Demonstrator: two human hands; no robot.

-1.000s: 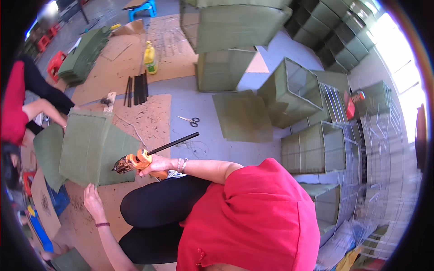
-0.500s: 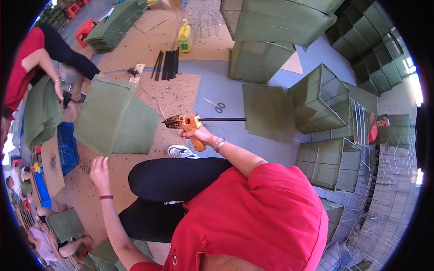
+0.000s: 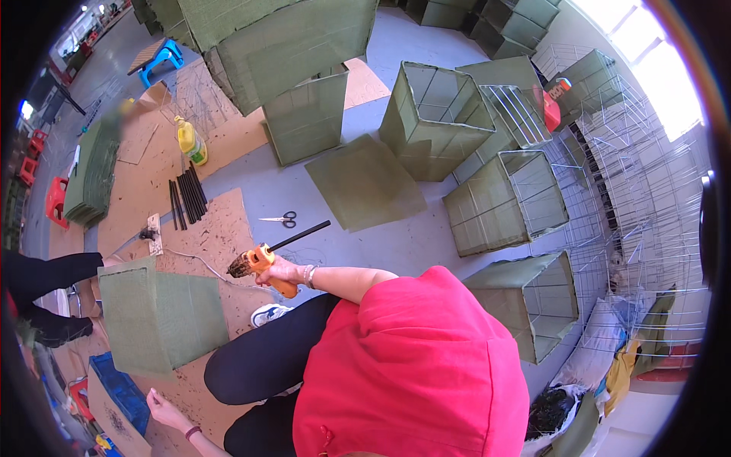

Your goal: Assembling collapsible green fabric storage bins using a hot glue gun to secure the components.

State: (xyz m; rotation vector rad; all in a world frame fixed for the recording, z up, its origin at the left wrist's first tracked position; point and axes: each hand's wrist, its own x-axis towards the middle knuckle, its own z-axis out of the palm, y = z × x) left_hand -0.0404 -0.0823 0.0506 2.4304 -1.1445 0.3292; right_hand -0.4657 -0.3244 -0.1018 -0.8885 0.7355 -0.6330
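Observation:
My right hand (image 3: 281, 272) is closed round the handle of an orange hot glue gun (image 3: 263, 263). Its dark, soiled nozzle points left, and a long black glue stick (image 3: 303, 233) juts out of its back. In front of me on the left stands a green fabric-covered box (image 3: 156, 312), its two visible sides whole. Below that box and apart from it, my left hand (image 3: 167, 410) hovers with loosely bent fingers and nothing visible in it.
Scissors (image 3: 280, 219) and a flat green sheet (image 3: 367, 183) lie on the floor. Beyond the cardboard (image 3: 221, 207) are black glue sticks (image 3: 187, 198) and a yellow bottle (image 3: 190, 141). Open green boxes (image 3: 506, 204) and wire frames (image 3: 647, 221) line the right. Another person's legs (image 3: 53, 278) show at left.
The view has swung to the right, so the scene sits turned and further left. My left hand has drawn away from the box's lower edge. My right hand still grips the glue gun.

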